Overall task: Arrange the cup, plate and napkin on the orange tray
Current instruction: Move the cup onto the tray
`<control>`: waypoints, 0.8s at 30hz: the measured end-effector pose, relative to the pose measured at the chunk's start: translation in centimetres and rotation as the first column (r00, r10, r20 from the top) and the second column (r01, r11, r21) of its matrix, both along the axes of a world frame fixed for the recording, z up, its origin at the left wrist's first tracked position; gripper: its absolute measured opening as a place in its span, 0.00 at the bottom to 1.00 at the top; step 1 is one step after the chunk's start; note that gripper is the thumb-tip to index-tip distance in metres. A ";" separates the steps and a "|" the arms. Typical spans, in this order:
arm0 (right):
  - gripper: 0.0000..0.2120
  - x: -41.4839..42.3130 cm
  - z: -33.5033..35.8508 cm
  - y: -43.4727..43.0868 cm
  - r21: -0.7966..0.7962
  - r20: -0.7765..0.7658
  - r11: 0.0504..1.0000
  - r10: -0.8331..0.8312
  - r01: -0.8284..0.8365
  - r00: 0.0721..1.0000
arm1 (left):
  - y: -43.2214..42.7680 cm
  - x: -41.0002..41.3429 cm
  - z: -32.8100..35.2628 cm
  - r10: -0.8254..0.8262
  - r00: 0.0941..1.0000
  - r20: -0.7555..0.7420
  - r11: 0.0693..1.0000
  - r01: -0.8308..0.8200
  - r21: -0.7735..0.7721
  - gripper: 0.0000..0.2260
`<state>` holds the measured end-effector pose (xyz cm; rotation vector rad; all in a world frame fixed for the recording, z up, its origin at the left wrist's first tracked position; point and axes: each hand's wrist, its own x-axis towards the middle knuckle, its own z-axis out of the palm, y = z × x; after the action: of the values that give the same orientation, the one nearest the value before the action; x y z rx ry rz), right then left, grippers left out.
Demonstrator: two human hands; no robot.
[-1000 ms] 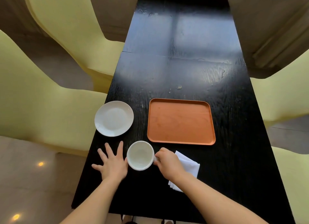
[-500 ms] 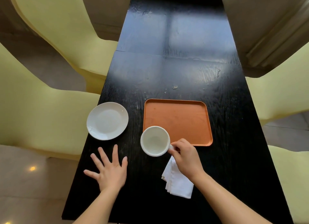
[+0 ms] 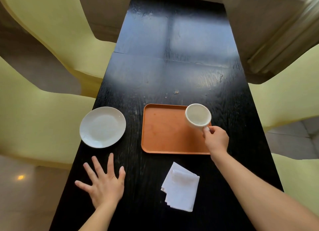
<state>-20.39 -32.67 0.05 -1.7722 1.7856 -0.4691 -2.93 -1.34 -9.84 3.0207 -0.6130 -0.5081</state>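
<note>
My right hand [image 3: 216, 139] grips the handle of an empty white cup [image 3: 198, 116] and holds it at the far right corner of the orange tray [image 3: 165, 137]; whether its base touches the tray I cannot tell. The tray holds nothing else. A white plate [image 3: 102, 127] lies on the black table to the left of the tray. A folded white napkin [image 3: 180, 187] lies on the table in front of the tray. My left hand [image 3: 103, 184] rests flat on the table with fingers spread, just in front of the plate, holding nothing.
The black table [image 3: 172, 66] is long and narrow and stretches away from me. Yellow-green chairs [image 3: 34, 110] stand close along both sides. A small crumb [image 3: 176, 92] lies beyond the tray. Tiled floor shows at the lower left.
My right hand lifted the cup from the table's near edge and carried it away and to the right over the tray, uncovering the napkin. My left hand stayed flat on the table.
</note>
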 end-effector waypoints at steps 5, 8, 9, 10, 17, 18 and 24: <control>0.10 0.1 -0.2 -1.7 0.017 0.039 0.995 -0.102 0.102 0.994 | 0.1 0.0 -0.4 0.007 1.000 0.014 1.000 -0.007 -0.001 0.31; 0.09 0.2 -0.3 -2.0 0.018 0.045 0.989 -0.151 0.150 0.988 | 0.2 0.1 -0.6 0.007 1.000 0.024 1.000 -0.007 -0.020 0.31; 0.09 0.2 -0.3 -2.0 0.017 0.049 0.987 -0.162 0.162 0.986 | 0.3 0.0 -0.6 0.010 1.000 0.024 1.000 -0.009 -0.025 0.31; 0.08 0.2 -0.3 -2.0 0.014 0.057 0.985 -0.172 0.172 0.983 | 0.2 0.0 -0.7 0.012 1.000 0.027 1.000 -0.011 -0.026 0.31; 0.06 0.8 -1.0 -2.1 0.016 0.093 0.974 -0.227 0.226 0.970 | 0.2 0.1 -0.7 0.012 0.999 0.035 1.000 -0.011 -0.025 0.31; 0.06 0.9 -1.1 -2.1 0.020 0.091 0.973 -0.232 0.231 0.969 | 0.2 0.1 -0.7 0.013 0.999 0.036 1.000 -0.012 -0.026 0.31; 0.07 1.2 -1.7 -1.8 0.044 0.098 0.971 -0.238 0.234 0.966 | 0.1 0.0 -0.9 0.014 0.999 0.052 0.999 -0.013 -0.032 0.31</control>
<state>-19.23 -34.51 -1.63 -1.4918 1.9283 -0.6125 -2.88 -1.19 -10.73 3.0144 -0.5968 -0.4164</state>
